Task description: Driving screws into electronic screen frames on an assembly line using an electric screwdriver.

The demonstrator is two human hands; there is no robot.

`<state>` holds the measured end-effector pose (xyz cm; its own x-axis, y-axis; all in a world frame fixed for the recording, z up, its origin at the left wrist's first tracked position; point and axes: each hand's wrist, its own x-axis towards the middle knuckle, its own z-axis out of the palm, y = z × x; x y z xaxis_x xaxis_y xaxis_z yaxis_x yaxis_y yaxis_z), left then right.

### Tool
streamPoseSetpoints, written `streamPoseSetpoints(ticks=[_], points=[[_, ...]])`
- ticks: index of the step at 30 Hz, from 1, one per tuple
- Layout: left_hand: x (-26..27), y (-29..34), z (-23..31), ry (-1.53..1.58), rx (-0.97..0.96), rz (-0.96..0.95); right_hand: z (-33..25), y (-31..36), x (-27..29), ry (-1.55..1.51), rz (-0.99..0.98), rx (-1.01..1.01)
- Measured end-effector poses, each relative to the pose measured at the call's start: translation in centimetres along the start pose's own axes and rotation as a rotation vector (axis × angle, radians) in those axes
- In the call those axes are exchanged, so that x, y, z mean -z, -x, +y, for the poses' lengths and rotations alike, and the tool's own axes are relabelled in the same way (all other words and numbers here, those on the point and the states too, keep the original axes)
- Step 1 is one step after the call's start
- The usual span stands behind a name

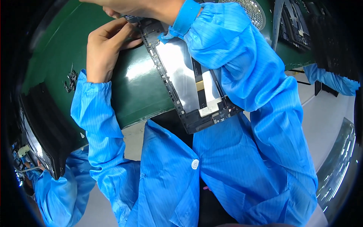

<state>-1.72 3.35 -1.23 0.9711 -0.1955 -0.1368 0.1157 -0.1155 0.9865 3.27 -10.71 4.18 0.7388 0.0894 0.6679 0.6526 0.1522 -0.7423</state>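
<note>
On my feed, curled fingers of the left hand [103,51] meet the open tablet [178,77] just right of them, their pinch and the right hand [149,7]'s unclear to me; opening looks done, closing seems left.

Deep green is spread across the bench [130,102]; bright blue, ruled with fine darker lines, is shown by the coat [166,160], dotted with one white button [195,164]. And the opened tablet [174,70]: framed in black, panelled in silver, broken by a gold patch [199,86]!
</note>
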Motion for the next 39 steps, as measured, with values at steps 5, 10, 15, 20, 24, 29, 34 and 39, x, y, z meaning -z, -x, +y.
streamPoseSetpoints(ticks=[5,10,15,20,24,29,34,39], points=[[0.9,0.1,-0.7,0.004,0.022,0.005,0.7,0.1,-0.7,-0.084,-0.022,0.006],[0.8,-0.2,-0.3,-0.004,0.010,-0.006,0.3,-0.1,-0.3,-0.027,-0.048,-0.014],[0.7,0.1,-0.3,0.000,0.028,0.008,0.2,0.1,-0.4,-0.017,-0.001,-0.035],[0.7,0.0,-0.1,-0.046,0.035,-0.016,0.2,0.0,-0.5,-0.046,0.008,0.002],[0.6,-0.1,-0.2,-0.044,0.010,-0.010,0.1,-0.1,0.0,-0.005,-0.006,-0.047],[0.8,-0.1,-0.4,-0.029,0.001,-0.028,0.8,-0.3,-0.4,-0.030,0.047,0.116],[0.6,1.1,-0.2,-0.060,-0.106,0.032,-2.6,-1.9,1.7,-0.218,-0.103,-0.087],[-0.4,0.3,0.2,-0.112,-0.121,-0.001,-4.0,-2.4,5.9,0.009,0.058,-0.170]])
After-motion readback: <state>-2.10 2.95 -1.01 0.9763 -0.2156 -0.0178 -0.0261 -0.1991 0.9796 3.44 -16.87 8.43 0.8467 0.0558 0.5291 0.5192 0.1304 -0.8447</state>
